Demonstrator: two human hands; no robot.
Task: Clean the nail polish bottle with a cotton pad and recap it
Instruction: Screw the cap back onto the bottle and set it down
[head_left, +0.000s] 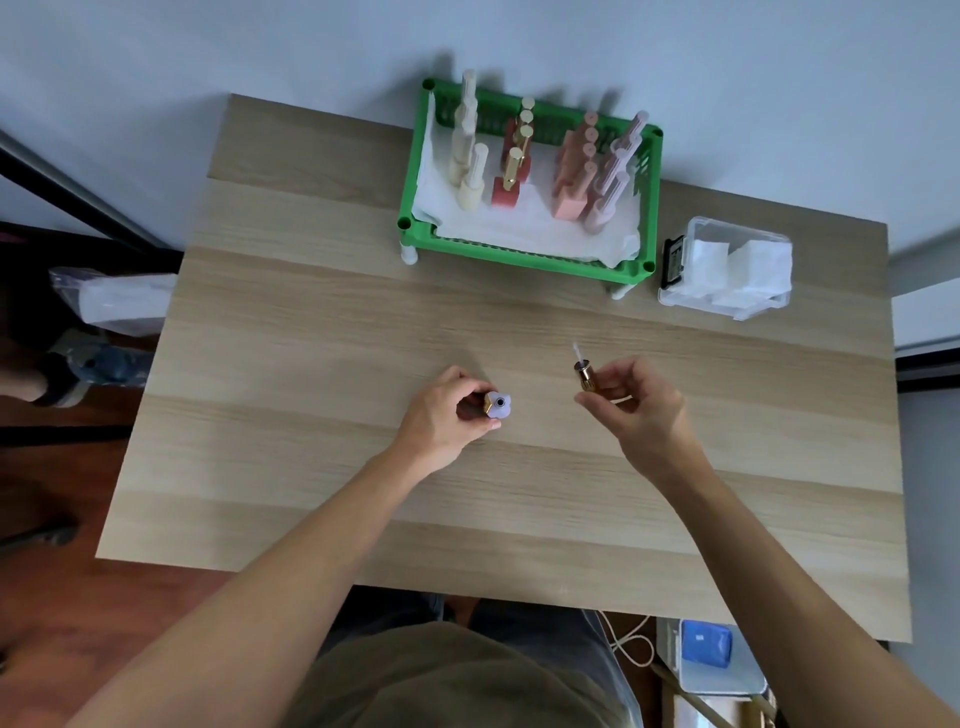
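Pale wood grain runs across the desk (322, 322), which stands against a plain grey wall. Near its middle the lilac nail polish bottle (500, 407) stands uncapped, its dark neck opening facing up; the left hand (448, 415) grips it with fingers curled round the body. Well apart to the right, the right hand (638, 402) pinches the gold cap (588, 375) between thumb and fingertips, its thin brush (576, 351) pointing away toward the back of the desk.

So the opening step looks done: cap off, neck exposed. No cotton pad is in either hand or on the bottle, so the wiping seems not yet begun, and recapping comes after that. The pads appear to sit in the clear plastic box (727, 270) at the back right, just beside the green basket (524, 257) holding rows of other polish bottles (571, 171). With both hands occupied, I judge that the cap must be set down, or a hand otherwise freed, to fetch a pad.
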